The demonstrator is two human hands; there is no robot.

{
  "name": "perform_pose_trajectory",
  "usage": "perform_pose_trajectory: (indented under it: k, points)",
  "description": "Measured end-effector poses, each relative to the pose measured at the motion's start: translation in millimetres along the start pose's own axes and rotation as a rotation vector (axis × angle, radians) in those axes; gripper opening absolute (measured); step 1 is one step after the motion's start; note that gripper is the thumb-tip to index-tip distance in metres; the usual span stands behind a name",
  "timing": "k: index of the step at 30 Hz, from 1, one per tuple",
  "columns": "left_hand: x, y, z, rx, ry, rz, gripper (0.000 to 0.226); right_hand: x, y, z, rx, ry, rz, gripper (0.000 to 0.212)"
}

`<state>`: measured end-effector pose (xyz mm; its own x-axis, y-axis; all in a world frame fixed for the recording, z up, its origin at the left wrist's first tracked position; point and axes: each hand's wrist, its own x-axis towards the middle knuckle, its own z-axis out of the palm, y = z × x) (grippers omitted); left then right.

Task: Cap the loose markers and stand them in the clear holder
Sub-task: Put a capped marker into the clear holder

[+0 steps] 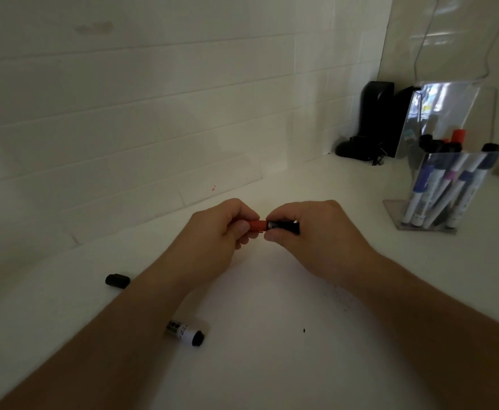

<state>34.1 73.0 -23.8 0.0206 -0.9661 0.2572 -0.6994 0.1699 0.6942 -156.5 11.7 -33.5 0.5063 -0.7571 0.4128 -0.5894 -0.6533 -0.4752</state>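
We hold our left hand (224,229) and right hand (307,229) close together above the counter (272,291), fingers of both curled tight. The left grips a red cap (257,225); the right grips a marker (282,226), of which only a short dark stretch shows between thumb and fingers. Cap and marker meet end to end in the gap between our hands, and we judge the cap is being pressed on, though we cannot tell whether it has seated.

Under our left forearm lies a second marker (184,332), its dark tip pointing right, apparently uncapped. Further left of that arm sits a loose black cap (117,281), well apart from it. The holder (446,187) stands off to the right beyond our right hand, already bearing several capped markers leaning together.

These markers should be light, stiff plastic, smooth enough to slip in a loose pinch. We would take each by the barrel near the tip end, so the push on the cap runs straight along it. The cap wants a firm pinch round its sides. In the holder a marker will lean, not stand, so we should let it go low inside.
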Motion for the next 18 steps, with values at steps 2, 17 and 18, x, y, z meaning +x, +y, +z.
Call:
perform_pose_trajectory:
  k: [2, 17, 18]
  points:
    - [0.0, 0.8, 0.3, 0.001, 0.006, 0.0, 0.023, 0.7, 0.0, -0.8, 0.011, 0.004, 0.015, 0.016]
    - [13.7, 63.5, 4.2, -0.484, 0.218, 0.117, 0.021, 0.8, -12.7, -98.1, -0.061, -0.087, -0.025, 0.011]
    - [18.0, 72.2, 5.5, -0.531, 0.203, 0.133, 0.027, -2.7, -10.7, -118.1, -0.09, -0.051, -0.032, 0.009]
